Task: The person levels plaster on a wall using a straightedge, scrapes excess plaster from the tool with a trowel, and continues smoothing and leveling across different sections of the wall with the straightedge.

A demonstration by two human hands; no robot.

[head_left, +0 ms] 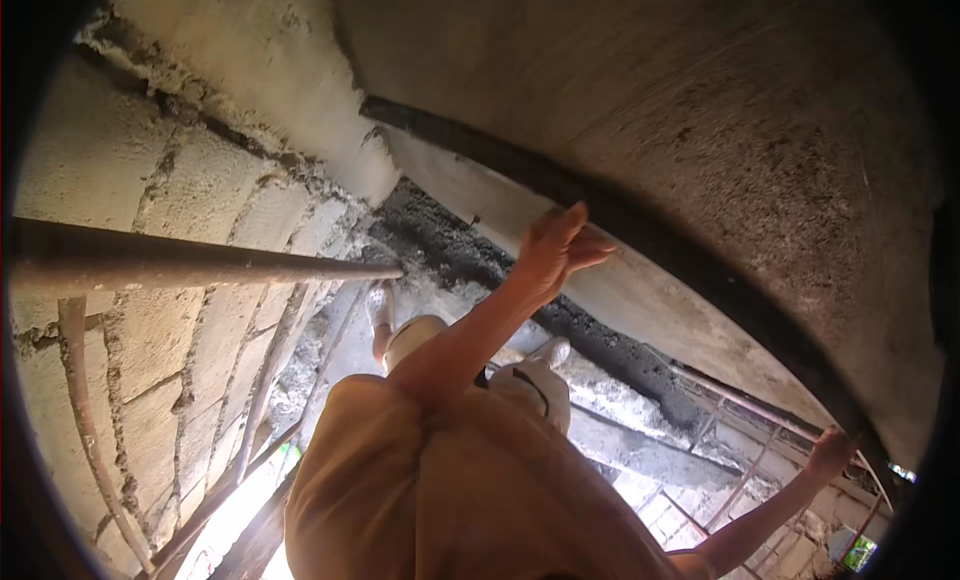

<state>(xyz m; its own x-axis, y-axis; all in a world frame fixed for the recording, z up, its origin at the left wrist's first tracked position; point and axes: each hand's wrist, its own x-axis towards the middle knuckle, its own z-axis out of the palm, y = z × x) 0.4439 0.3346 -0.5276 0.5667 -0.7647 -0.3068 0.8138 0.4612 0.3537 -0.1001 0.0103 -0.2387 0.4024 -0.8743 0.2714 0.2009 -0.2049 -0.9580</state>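
Note:
A long dark straightedge (pixel 680 235) runs slantwise along the plastered wall (pixel 740 150), from upper middle to lower right. It looks curved through the lens. My left hand (pixel 555 252) is raised beside its lower edge, fingers apart and stretched out, holding nothing; I cannot tell whether the fingertips touch the bar. Toward the lower right, my right hand (pixel 830 453) is closed around the bar near its end. Below the bar there is a paler, smoother strip of wall (pixel 650 290). Wall plaster further up looks rough and damp in patches.
A thick metal pole (pixel 200 260) juts in from the left, before a block wall (pixel 150 380). Thin metal rails (pixel 270 380) stand there too. Dark loose mortar (pixel 450 240) lies along the wall's foot. More scaffold bars (pixel 740 480) show at lower right. My shoes (pixel 550 353) are on a grey surface.

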